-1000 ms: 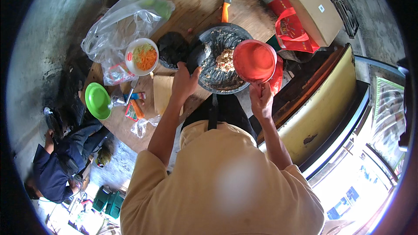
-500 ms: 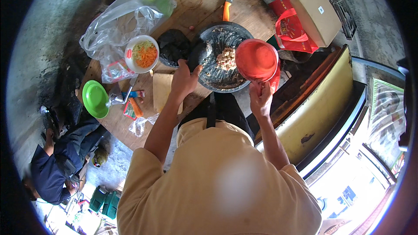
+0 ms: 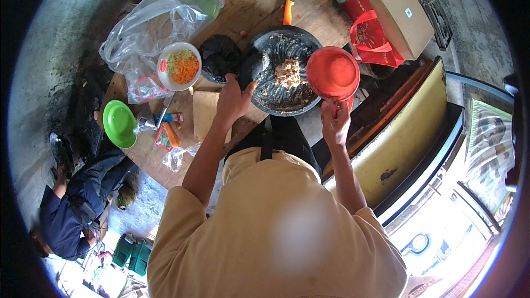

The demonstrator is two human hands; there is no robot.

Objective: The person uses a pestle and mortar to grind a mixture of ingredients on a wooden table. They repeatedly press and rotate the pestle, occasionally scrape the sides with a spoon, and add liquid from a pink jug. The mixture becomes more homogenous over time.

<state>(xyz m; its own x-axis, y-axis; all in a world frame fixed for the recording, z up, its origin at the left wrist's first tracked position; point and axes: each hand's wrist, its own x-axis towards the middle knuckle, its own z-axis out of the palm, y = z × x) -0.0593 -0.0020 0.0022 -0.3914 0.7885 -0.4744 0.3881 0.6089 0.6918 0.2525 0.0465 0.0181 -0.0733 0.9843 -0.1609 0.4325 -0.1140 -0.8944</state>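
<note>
My left hand (image 3: 236,97) grips the left rim of a wide dark stone mortar (image 3: 276,102), which holds a pale chopped mash (image 3: 287,73) over smeared paste. My right hand (image 3: 334,116) holds a red plastic dipper (image 3: 332,70) from below, over the mortar's right edge. Left of the mortar are a black plastic bag (image 3: 217,58) and a white bowl of shredded orange and pale green vegetables (image 3: 183,65). A light wooden board (image 3: 206,113) lies beside my left wrist. An orange-handled knife (image 3: 288,5) rests beyond the mortar.
Clear bags (image 3: 160,19), a green plate (image 3: 119,124) and a carrot (image 3: 170,134) sit on the wooden table (image 3: 237,0). At right are a red bag (image 3: 366,33), a cardboard box (image 3: 401,21) and a yellow panel (image 3: 400,146). A person (image 3: 72,215) crouches at lower left.
The red dipper in my right hand has shifted right, uncovering more of the mortar's inside. My left hand has stayed on the rim.
</note>
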